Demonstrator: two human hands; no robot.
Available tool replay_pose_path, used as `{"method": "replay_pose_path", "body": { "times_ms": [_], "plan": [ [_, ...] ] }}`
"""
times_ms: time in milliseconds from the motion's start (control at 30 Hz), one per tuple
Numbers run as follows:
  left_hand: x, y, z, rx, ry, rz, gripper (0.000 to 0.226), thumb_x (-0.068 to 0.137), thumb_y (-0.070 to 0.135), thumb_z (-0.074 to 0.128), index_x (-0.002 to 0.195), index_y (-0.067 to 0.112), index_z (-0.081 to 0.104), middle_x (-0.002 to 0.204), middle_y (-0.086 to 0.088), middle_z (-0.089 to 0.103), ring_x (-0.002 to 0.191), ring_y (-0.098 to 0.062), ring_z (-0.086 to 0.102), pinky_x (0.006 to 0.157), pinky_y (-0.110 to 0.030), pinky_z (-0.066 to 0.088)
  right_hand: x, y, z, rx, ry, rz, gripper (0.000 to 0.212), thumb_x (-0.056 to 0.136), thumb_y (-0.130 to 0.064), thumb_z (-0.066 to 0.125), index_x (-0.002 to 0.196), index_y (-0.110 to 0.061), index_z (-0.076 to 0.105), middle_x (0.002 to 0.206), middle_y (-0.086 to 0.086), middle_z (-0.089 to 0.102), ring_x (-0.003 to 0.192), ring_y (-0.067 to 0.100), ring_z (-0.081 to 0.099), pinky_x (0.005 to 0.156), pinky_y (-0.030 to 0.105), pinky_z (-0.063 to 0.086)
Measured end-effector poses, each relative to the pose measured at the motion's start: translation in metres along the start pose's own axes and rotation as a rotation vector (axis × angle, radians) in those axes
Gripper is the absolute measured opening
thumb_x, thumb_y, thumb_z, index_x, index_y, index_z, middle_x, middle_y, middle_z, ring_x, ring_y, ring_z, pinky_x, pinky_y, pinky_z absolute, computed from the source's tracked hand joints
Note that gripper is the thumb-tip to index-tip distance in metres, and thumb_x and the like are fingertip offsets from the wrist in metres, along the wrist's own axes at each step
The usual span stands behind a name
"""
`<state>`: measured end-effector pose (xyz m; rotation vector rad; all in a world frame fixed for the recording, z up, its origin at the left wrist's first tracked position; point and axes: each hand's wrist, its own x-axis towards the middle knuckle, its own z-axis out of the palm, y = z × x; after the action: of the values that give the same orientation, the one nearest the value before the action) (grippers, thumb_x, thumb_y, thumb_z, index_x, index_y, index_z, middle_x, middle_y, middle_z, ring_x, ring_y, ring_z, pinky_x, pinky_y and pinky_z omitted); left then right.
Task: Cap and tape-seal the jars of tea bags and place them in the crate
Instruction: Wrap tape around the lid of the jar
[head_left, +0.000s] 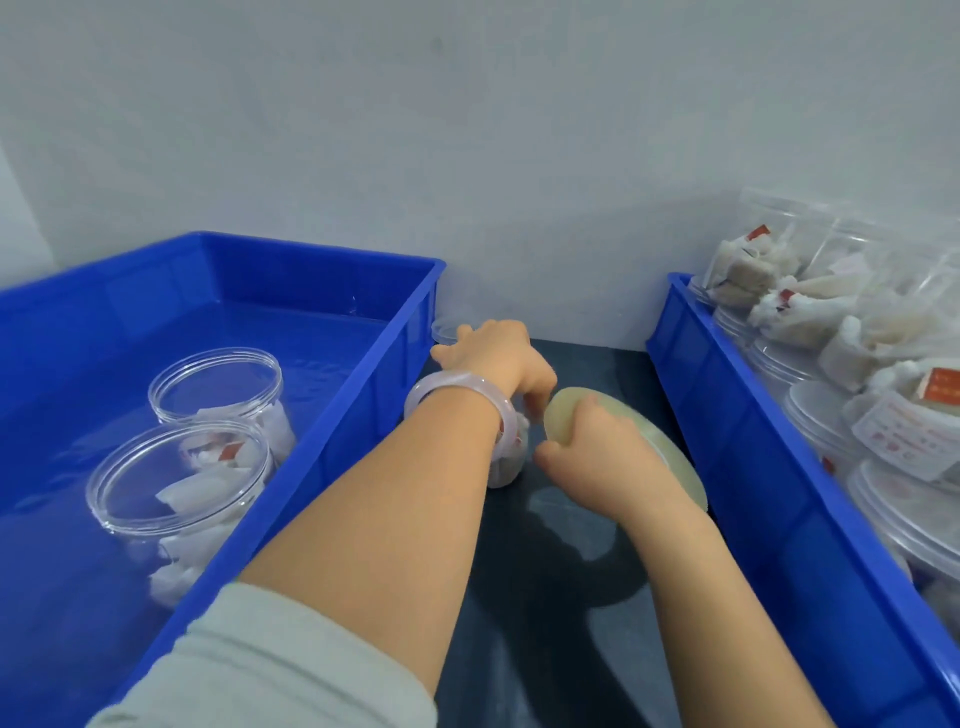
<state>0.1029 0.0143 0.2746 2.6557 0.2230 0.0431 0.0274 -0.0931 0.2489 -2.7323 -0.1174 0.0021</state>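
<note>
1. Left hand (496, 358), with a smooth pale bangle (457, 397) at the wrist, covers a clear round plastic jar of white tea bags (506, 470) on the dark tabletop (566, 649). Its fingers curl down over the jar top, holding it; the jar is mostly hidden.
2. Right hand (597, 452) grips a broad yellowish translucent tape roll (563, 415), tilted on edge just beside the jar.
3. Glossy blue plastic left crate (332, 415) holds two capped jars (182, 483).
4. Right crate (753, 467), cut off by the frame edge, is packed with blurred jars.
</note>
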Motion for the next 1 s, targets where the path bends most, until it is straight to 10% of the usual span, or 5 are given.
{"method": "replay_pose_path", "body": {
  "times_ms": [100,300,433,667,1000],
  "plan": [
    [0.010,-0.010,-0.007,-0.083,0.087,-0.051,0.040,0.064,0.027,0.079,0.096,0.022,0.056,0.109,-0.001,0.054,0.119,-0.030,0.038,0.078,-0.042,0.030,-0.033,-0.002,0.021,0.020,-0.103,-0.113,0.029,0.074,-0.035,0.059,0.097,-0.026,0.043,0.078,-0.009,0.047,0.066,0.011,0.046,0.049,0.025,0.030],
    [0.013,-0.006,0.007,0.222,-0.028,0.243,0.072,0.063,0.057,0.079,0.123,0.029,0.051,0.128,0.001,0.049,0.131,-0.031,0.033,0.095,-0.050,0.032,-0.006,0.026,0.060,-0.045,-0.063,0.038,0.066,0.084,-0.049,0.059,0.134,-0.012,0.038,0.118,0.007,0.051,0.112,0.026,0.050,0.089,0.036,0.045],
    [0.014,-0.029,0.008,-0.507,0.269,0.251,0.069,0.083,0.062,0.057,0.138,0.023,0.045,0.154,-0.003,0.029,0.143,-0.021,0.025,0.109,-0.042,0.028,0.010,0.033,0.068,-0.142,0.038,0.024,0.070,0.074,-0.072,0.057,0.116,-0.016,0.059,0.120,0.006,0.048,0.117,0.025,0.038,0.097,0.035,0.033],
    [0.008,-0.052,0.060,-1.117,0.348,0.142,0.025,0.092,0.033,0.058,0.117,0.029,0.055,0.106,0.021,0.055,0.100,0.002,0.053,0.071,-0.004,0.040,0.053,0.022,0.046,1.103,0.196,-0.162,0.037,0.086,-0.007,0.066,0.119,-0.024,0.063,0.117,-0.009,0.068,0.112,0.007,0.061,0.086,0.018,0.050],
    [0.005,-0.060,0.076,-1.116,0.482,0.266,0.033,0.087,0.047,0.045,0.116,0.032,0.047,0.104,0.026,0.053,0.095,0.020,0.051,0.073,0.001,0.039,0.061,0.016,0.067,1.380,0.438,-0.208,0.017,0.080,0.004,0.070,0.084,-0.012,0.075,0.098,-0.005,0.074,0.094,0.007,0.069,0.076,0.016,0.054]
  ]
}}
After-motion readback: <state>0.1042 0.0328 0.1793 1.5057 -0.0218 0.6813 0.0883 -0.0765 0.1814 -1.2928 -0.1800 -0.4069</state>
